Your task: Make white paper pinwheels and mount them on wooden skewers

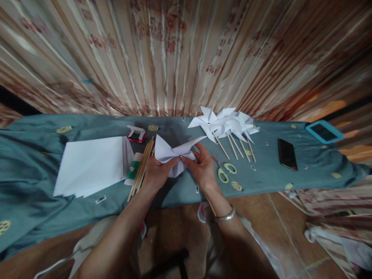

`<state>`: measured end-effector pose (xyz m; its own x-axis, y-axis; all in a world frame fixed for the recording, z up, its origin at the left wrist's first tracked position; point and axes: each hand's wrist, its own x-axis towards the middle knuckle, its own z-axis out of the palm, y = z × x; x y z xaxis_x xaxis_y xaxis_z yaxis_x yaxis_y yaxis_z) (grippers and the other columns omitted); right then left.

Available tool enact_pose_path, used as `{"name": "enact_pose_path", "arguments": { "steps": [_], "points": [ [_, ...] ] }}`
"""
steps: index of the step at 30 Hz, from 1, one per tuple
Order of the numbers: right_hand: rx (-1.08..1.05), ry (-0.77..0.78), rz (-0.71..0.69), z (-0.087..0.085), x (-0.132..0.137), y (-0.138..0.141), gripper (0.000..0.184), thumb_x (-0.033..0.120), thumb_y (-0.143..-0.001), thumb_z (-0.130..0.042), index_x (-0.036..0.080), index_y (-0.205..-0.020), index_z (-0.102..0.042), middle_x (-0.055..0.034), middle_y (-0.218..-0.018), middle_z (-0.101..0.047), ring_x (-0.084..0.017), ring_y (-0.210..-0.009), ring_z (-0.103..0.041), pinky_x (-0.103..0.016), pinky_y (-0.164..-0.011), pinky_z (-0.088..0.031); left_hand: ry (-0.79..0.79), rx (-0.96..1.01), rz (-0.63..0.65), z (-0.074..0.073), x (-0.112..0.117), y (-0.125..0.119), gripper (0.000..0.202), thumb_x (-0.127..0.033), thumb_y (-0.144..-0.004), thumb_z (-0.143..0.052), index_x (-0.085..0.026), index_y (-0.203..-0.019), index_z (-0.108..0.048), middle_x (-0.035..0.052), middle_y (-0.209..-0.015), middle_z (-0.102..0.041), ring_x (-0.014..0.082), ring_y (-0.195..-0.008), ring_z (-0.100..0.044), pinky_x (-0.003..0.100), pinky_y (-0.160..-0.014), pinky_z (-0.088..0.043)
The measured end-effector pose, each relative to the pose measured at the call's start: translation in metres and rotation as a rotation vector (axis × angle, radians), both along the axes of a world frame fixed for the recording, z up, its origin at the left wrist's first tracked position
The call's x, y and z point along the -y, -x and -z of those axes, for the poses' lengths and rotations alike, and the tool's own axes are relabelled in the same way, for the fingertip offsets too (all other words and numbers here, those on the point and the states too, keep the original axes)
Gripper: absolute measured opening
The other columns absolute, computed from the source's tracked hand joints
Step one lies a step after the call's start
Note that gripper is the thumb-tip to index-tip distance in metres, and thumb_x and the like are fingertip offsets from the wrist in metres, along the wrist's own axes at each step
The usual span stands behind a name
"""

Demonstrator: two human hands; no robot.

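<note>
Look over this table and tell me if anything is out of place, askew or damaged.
Nothing looks spilled or damaged. The grey-blue cloth is rumpled at the left, small scraps lie scattered on it, and the blue-cased device sits close to the far right edge. The left hand and right hand hold the folded white paper.

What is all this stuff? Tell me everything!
unfinished pinwheel: one, white, in both hands
finished pinwheels: several, white, back right of the hands
paper sheets: one stack, white, left
wooden sticks: one bundle, tan, beside the stack
tube: one, green, by the sticks
small box: one, red, behind the sticks
scissors: one pair, green, right of hands
phone: one, black, right
tablet: one, blue, far right
tablecloth: one, teal, over the table
curtain: one, striped beige, behind
bracelet: one, silver, right wrist
left hand: one, on the pinwheel
right hand: one, on the pinwheel
</note>
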<state>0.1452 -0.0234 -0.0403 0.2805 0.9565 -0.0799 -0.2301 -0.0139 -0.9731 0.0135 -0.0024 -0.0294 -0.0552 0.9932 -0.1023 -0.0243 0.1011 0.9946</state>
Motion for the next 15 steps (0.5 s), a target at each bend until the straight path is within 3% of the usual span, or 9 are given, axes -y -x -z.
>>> {"name": "enact_pose_path", "arguments": {
  "steps": [9,15],
  "points": [
    [0.016,0.014,0.031,0.0033,-0.0008,0.0056,0.062,0.03,-0.061,-0.081,0.022,-0.116,-0.055,0.0,-0.084,-0.076,-0.02,-0.074,-0.07,-0.03,-0.065,-0.057,-0.011,0.017,-0.01,0.007,-0.0023,0.0011,0.024,-0.027,-0.055,-0.08,-0.013,-0.073,-0.074,0.0063,-0.073,-0.077,0.0234,-0.069,-0.072,0.033,-0.068,-0.058],
    [0.007,0.004,0.039,0.005,-0.0008,0.0083,0.059,0.029,-0.061,-0.081,0.02,-0.114,-0.057,-0.0012,-0.083,-0.076,-0.02,-0.074,-0.07,-0.031,-0.065,-0.058,0.015,0.02,-0.02,0.0018,-0.0025,0.0017,0.022,-0.024,-0.053,-0.08,-0.013,-0.071,-0.073,0.0059,-0.072,-0.076,0.0247,-0.071,-0.072,0.033,-0.067,-0.059]
  ]
}}
